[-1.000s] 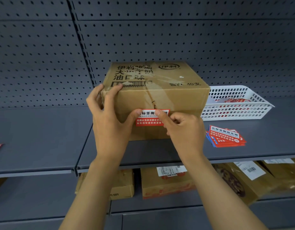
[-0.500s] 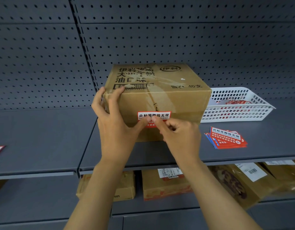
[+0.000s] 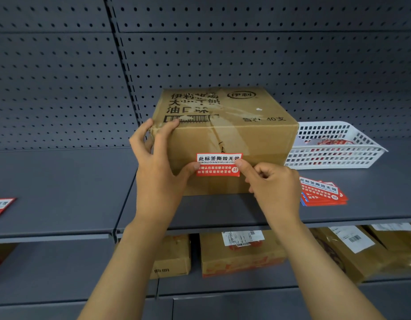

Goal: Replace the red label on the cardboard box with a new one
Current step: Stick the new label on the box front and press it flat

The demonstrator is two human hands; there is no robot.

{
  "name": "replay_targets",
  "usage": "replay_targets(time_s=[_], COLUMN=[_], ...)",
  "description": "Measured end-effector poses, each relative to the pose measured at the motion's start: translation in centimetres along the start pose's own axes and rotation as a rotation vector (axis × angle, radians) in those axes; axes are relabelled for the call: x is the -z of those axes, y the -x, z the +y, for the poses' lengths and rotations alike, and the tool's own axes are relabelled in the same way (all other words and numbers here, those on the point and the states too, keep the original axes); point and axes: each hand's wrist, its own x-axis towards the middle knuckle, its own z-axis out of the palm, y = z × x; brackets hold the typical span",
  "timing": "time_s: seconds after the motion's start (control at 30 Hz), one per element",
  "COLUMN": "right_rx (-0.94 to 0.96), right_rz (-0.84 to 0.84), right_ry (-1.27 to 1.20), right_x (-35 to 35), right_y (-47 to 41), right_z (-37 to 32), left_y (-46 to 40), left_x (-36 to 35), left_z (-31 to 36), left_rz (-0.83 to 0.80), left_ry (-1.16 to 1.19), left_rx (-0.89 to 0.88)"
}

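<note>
Gripping a corner of the brown cardboard box [image 3: 257, 139], our left hand [image 3: 158, 179]; right hand [image 3: 273, 188] fisted, thumb on the red rectangular label [image 3: 218, 165].

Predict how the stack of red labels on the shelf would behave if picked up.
The stack of labels looks thin, so probably light and bendy. Its sheets lie fanned on the shelf, so they would likely slide apart unless pinched together.

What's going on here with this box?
A person's left hand grips the cardboard box by its front left corner, thumb at the left edge of the red label. The right hand touches the label's right edge with a fingertip. The label lies flat on the box. Spare labels lie on the shelf.
</note>
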Motion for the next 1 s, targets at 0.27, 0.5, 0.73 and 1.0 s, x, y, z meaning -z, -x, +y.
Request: replay_targets(time_s=[0.27,0.5,0.73,1.0], right_rx=[0.13,0.121,0.059,0.095], right_rz=[-0.055,-0.057,-0.002,-0.034], right_ry=[0.102,0.205,0.222,0.185], right_x=[-1.0,-1.2,0.1,-0.4], right_y=[0.9,0.7,0.2,1.0], right_z=[-1.9,-1.5,0.9,-0.3], left_y=[0.5,0.4,0.4,0.5], left_x=[-1.2,-1.3,-0.9,-1.4], left_z=[0.5,0.1,-0.2,-0.3], left_rz=[0.012,0.023,0.006,0.006], left_ry=[0.04,-0.035,-0.061,0.009], left_rx=[0.012,-0.008,-0.025,-0.013])
